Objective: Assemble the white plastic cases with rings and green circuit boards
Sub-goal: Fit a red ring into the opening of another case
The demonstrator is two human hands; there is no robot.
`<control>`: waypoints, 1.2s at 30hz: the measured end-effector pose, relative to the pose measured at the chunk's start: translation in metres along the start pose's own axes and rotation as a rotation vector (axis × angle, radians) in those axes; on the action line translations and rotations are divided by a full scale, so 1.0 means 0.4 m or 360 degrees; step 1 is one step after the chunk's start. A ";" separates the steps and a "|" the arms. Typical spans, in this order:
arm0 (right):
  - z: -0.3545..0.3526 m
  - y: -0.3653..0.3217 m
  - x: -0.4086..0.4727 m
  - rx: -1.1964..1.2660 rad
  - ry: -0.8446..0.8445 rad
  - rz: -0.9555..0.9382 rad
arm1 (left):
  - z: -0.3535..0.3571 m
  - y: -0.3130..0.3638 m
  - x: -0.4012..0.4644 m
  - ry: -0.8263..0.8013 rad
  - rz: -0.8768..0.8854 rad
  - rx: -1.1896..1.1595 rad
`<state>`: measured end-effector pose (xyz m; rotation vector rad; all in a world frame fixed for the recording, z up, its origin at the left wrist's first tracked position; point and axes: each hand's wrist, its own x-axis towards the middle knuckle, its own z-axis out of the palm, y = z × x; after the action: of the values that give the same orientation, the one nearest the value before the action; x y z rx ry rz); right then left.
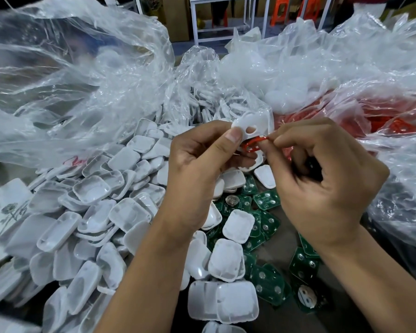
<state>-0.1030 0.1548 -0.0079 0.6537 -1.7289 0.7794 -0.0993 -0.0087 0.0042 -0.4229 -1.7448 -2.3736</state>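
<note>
Above the heaped parts, left hand (197, 162) pinches a white plastic case half (246, 127) while right hand (322, 179) pinches a thin red plastic ring (251, 145), which could slip free if misaligned.

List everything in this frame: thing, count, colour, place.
white plastic case half with finger hole: one, white, pinched in the left hand at centre
orange-red plastic ring: one, orange-red, pinched in the right hand, at the lower edge of the held case
loose white plastic case halves: many, white, heaped left and bottom centre
green circuit boards: many, green, scattered below and between the hands, some under cases
clear plastic bags: several, clear, across the back; the right one holds orange-red parts
white metal table frame: one, white, far background
orange stools: at least two, orange, top right background
left hand: grips the case
right hand: pinches the ring
</note>
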 end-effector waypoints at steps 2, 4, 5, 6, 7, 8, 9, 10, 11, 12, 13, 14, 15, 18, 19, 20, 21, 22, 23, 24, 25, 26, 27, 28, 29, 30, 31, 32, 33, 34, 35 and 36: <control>0.000 0.001 -0.001 0.0003 0.0012 -0.0019 | 0.002 -0.003 0.003 0.0036 0.0026 -0.0002; 0.001 0.003 -0.002 0.0001 0.0018 -0.0023 | 0.003 -0.006 0.005 0.0055 -0.0002 -0.0009; 0.000 0.003 -0.003 -0.0002 0.0014 -0.0021 | 0.003 -0.007 0.006 0.0059 -0.0044 -0.0025; 0.000 0.004 -0.003 -0.0005 0.0005 -0.0018 | 0.002 -0.007 0.008 0.0066 -0.0103 -0.0048; -0.001 0.005 -0.002 -0.0009 -0.0007 -0.0016 | 0.002 -0.006 0.010 0.0073 -0.0173 -0.0080; -0.001 0.005 -0.002 -0.0013 -0.0018 -0.0014 | 0.003 -0.004 0.012 0.0079 -0.0237 -0.0124; -0.002 0.004 -0.001 -0.0016 -0.0029 -0.0010 | 0.006 -0.001 0.013 0.0083 -0.0296 -0.0186; -0.002 0.002 0.001 -0.0017 -0.0037 -0.0007 | 0.008 0.001 0.014 0.0086 -0.0342 -0.0264; -0.002 0.000 0.002 -0.0015 -0.0040 -0.0005 | 0.011 0.004 0.014 0.0092 -0.0384 -0.0357; -0.002 -0.002 0.003 -0.0011 -0.0041 -0.0001 | 0.012 0.004 0.014 0.0098 -0.0422 -0.0443; -0.001 -0.003 0.004 -0.0006 -0.0045 0.0007 | 0.015 0.007 0.015 0.0101 -0.0456 -0.0507; 0.001 -0.005 0.004 0.0000 -0.0055 0.0019 | 0.015 0.006 0.015 0.0107 -0.0467 -0.0512; 0.003 -0.005 0.004 0.0008 -0.0073 0.0034 | 0.015 0.004 0.015 0.0117 -0.0460 -0.0466; 0.010 -0.006 0.002 -0.0023 -0.0129 0.0066 | 0.014 -0.002 0.014 0.0249 -0.0315 -0.0182; 0.010 -0.004 0.002 -0.0044 -0.0137 0.0067 | 0.013 -0.002 0.014 0.0297 -0.0263 -0.0129; 0.010 -0.002 0.001 -0.0058 -0.0144 0.0073 | 0.011 -0.002 0.015 0.0343 -0.0219 -0.0098; 0.011 0.002 0.000 -0.0060 -0.0158 0.0089 | 0.007 0.000 0.016 0.0377 -0.0189 -0.0090; 0.012 0.005 -0.001 -0.0046 -0.0183 0.0118 | 0.002 0.003 0.016 0.0396 -0.0173 -0.0101; 0.012 0.007 -0.002 -0.0026 -0.0213 0.0153 | -0.002 0.007 0.017 0.0381 -0.0166 -0.0129; 0.014 0.008 -0.003 -0.0013 -0.0238 0.0188 | -0.007 0.008 0.017 0.0329 -0.0152 -0.0152; 0.015 0.008 -0.003 -0.0012 -0.0258 0.0216 | -0.012 0.009 0.016 0.0244 -0.0134 -0.0161; 0.016 0.007 -0.004 -0.0018 -0.0275 0.0237 | -0.016 0.008 0.014 0.0164 -0.0115 -0.0140; 0.017 0.008 -0.004 -0.0022 -0.0288 0.0252 | -0.018 0.008 0.013 0.0106 -0.0101 -0.0093; 0.017 0.008 -0.004 -0.0024 -0.0297 0.0261 | -0.017 0.007 0.011 0.0076 -0.0091 -0.0035; 0.016 0.009 -0.004 -0.0024 -0.0303 0.0264 | -0.015 0.006 0.010 0.0071 -0.0087 0.0008; 0.015 0.011 -0.004 -0.0025 -0.0307 0.0263 | -0.014 0.003 0.009 0.0086 -0.0081 0.0031; 0.015 0.012 -0.004 -0.0024 -0.0312 0.0260 | -0.014 0.001 0.010 0.0103 -0.0066 0.0040; 0.015 0.012 -0.003 -0.0022 -0.0321 0.0255 | -0.014 -0.001 0.011 0.0117 -0.0048 0.0049; 0.015 0.012 -0.003 -0.0014 -0.0331 0.0252 | -0.015 -0.002 0.012 0.0127 -0.0032 0.0061; 0.016 0.012 -0.002 -0.0005 -0.0341 0.0252 | -0.015 -0.004 0.014 0.0138 -0.0016 0.0077; 0.016 0.012 -0.001 0.0000 -0.0348 0.0254 | -0.016 -0.005 0.014 0.0148 -0.0004 0.0082; 0.017 0.014 0.000 0.0002 -0.0353 0.0259 | -0.017 -0.006 0.015 0.0154 -0.0001 0.0066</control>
<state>-0.1111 0.1531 -0.0104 0.6242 -2.0030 0.8455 -0.1063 -0.0141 0.0022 -0.2965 -1.7480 -2.3129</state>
